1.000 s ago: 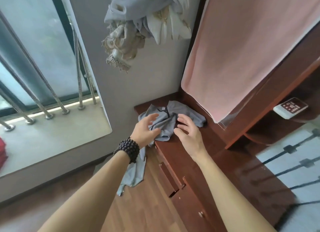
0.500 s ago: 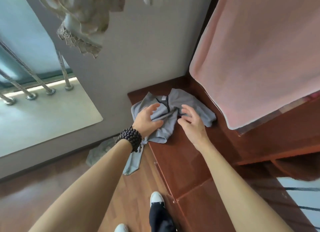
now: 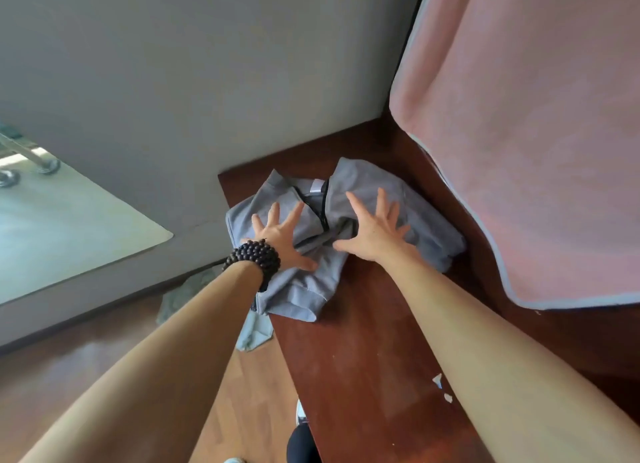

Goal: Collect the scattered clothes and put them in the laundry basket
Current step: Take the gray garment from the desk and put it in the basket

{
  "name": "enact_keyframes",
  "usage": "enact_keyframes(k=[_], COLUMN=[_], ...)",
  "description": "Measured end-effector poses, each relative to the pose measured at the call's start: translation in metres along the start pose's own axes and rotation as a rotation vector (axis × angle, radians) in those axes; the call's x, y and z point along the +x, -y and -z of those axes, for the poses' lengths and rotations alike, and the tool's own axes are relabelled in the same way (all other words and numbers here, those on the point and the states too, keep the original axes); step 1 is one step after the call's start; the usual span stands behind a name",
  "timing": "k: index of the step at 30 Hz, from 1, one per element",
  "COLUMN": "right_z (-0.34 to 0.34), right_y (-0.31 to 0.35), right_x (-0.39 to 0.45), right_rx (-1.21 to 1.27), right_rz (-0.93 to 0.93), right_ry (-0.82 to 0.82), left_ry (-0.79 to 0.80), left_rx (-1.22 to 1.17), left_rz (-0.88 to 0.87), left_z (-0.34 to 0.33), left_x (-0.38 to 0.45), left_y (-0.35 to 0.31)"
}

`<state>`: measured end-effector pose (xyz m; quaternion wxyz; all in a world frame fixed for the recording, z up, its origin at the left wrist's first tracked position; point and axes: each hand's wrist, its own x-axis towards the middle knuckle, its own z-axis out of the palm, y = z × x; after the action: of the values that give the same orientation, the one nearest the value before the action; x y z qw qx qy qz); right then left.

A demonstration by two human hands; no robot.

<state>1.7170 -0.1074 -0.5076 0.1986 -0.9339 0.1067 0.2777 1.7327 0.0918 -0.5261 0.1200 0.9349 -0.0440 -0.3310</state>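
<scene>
1. A grey shirt [image 3: 349, 227] lies crumpled on the far corner of the dark wooden desk [image 3: 363, 358], close to the wall, with one end spilling over the desk's left edge toward the floor.
2. The left hand [image 3: 280, 235], a bead bracelet [image 3: 254, 258] at its wrist, rests flat on the shirt's left half, fingers spread — nothing is gripped yet.
3. The right hand [image 3: 375, 232] lies spread too, palm down on the shirt's right half, just past the dark collar opening.
4. The shirt looks light, soft and limp; it will sag and trail from wherever it is lifted, and nothing about it is fragile or slippery.
5. My guess is the best hold is a bunched handful under each palm, drawing the folds together toward the middle so the hanging end comes up with the rest.
6. A pink cloth [image 3: 536, 133] hangs over the furniture on the right, its lower edge near the shirt but apart from it.
7. No laundry basket is in view.
</scene>
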Motion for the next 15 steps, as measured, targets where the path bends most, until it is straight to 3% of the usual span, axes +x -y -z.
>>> enact_keyframes(k=[6,10,12,15], right_z=[-0.021,-0.048,-0.054,-0.049], right_y=[-0.026,-0.015,-0.009,-0.004], right_x=[0.04,0.03,0.024,0.013], right_rx=[-0.06,-0.132,0.039,0.484], right_rz=[0.033,0.135,0.211,0.21], right_ry=[0.124,-0.037,-0.064,-0.1], left_ry=[0.005,-0.154,-0.188,-0.261], left_rx=[0.211,0.165,-0.029,-0.305], left_rz=[0.005,-0.15,-0.197,-0.147], left_z=[-0.026,-0.025,-0.023,-0.013], left_x=[0.027,0.032,0.03,0.019], left_y=[0.012,0.014,0.017,0.024])
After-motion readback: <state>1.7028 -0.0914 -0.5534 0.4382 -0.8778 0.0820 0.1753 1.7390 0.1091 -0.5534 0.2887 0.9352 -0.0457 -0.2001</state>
